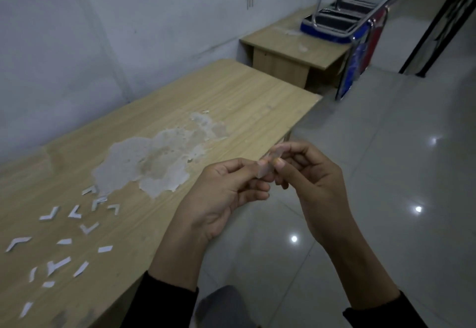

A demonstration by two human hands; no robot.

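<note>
My left hand [226,193] and my right hand [313,181] meet in front of me, just off the front edge of the wooden table [244,95]. Both pinch a small pale translucent piece [269,166] between thumb and fingertips. It is blurred, so its exact shape is unclear. Several small white paper pieces [74,211], some V-shaped and some short strips, lie scattered on the table at the left.
A large patch of peeled, whitish surface [154,157] marks the table's middle. A second lower desk [296,44] stands beyond, with upturned blue and red chairs [360,28] on it. Glossy tiled floor [386,173] spreads to the right. A grey wall runs behind the tables.
</note>
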